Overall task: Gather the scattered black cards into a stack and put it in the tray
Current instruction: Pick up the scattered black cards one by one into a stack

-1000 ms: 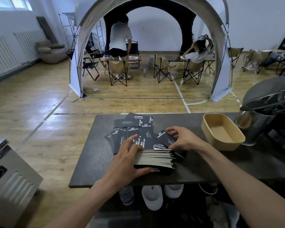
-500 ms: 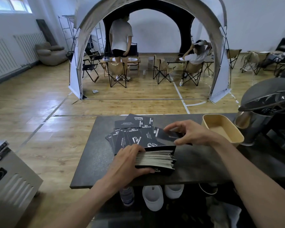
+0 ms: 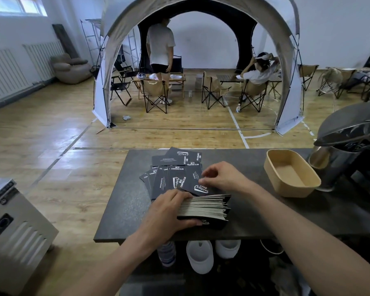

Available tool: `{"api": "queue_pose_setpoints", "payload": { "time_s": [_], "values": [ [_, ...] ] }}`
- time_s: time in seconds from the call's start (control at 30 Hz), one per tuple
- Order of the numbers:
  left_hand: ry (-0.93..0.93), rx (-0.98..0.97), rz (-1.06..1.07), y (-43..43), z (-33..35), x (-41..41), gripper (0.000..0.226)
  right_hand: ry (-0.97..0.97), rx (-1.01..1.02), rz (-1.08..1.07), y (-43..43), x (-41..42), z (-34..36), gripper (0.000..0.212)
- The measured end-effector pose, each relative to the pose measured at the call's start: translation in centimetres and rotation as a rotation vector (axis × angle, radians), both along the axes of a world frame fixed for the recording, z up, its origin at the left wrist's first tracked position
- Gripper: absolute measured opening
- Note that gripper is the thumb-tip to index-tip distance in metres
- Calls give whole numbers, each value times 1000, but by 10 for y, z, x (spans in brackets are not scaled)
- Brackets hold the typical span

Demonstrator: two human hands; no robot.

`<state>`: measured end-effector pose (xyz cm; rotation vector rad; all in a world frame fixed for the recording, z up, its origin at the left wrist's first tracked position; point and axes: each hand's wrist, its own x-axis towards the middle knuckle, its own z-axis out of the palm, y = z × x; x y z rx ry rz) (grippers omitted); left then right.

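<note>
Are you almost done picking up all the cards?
About halfway. Done: a thick stack sits at the near edge of the table, and the left hand grips it. In hand: the right hand is at the top card. Left: loose cards lie fanned behind the stack, and the tray is empty.

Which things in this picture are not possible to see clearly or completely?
- Left end of the stack, head view: covered by the left hand.
- Loose cards, head view: they overlap, and the right hand covers some, so they cannot be counted.
- Small print on the cards: too small to read.
- Machine beside the tray, head view: cut off by the right edge.
</note>
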<state>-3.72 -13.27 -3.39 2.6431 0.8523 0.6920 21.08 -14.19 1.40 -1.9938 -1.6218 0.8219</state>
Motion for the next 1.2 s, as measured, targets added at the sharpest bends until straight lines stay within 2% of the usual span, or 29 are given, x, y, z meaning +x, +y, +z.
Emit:
{"api": "queue_pose_setpoints", "payload": {
  "time_s": [0.07,0.1,0.2,0.3,0.37,0.47,0.5,0.57,0.63,0.77,0.83,0.97,1.03,1.1,1.2],
  "values": [
    [-20,25,19,-1,-3,-2,73,-294,-20,58,4,-10,-2,59],
    [-29,29,27,-1,-4,-3,73,-335,-40,88,6,-12,-3,63],
    [-44,37,40,2,-4,-8,71,-227,-63,44,8,-5,-4,56],
    [-85,30,35,4,-5,-14,69,-31,33,-34,3,5,4,24],
    [-104,31,42,5,-4,-16,71,99,11,53,-2,7,15,13],
    [-106,22,34,4,-2,-18,72,189,-205,313,-8,-8,30,16],
    [-94,-10,40,4,-1,-19,73,215,-228,302,-5,-13,32,19],
    [-72,-61,69,3,-1,-22,75,238,-146,124,10,-22,33,26],
    [-48,-27,59,4,-2,-24,74,80,-50,-14,32,-33,28,38],
    [-4,39,63,9,0,-27,72,-417,-117,-53,54,-72,10,70],
    [-22,26,88,11,1,-28,72,-484,-115,-67,56,-83,7,71],
    [-51,-31,117,12,3,-30,72,-320,-207,-95,61,-72,12,51],
    [-59,-45,113,12,3,-30,71,-246,-228,-102,61,-63,7,55],
    [-53,-51,96,12,2,-30,72,-116,-165,-147,55,-58,2,59],
    [-66,-53,88,12,0,-32,74,214,14,-208,46,-49,7,39]
  ]
}}
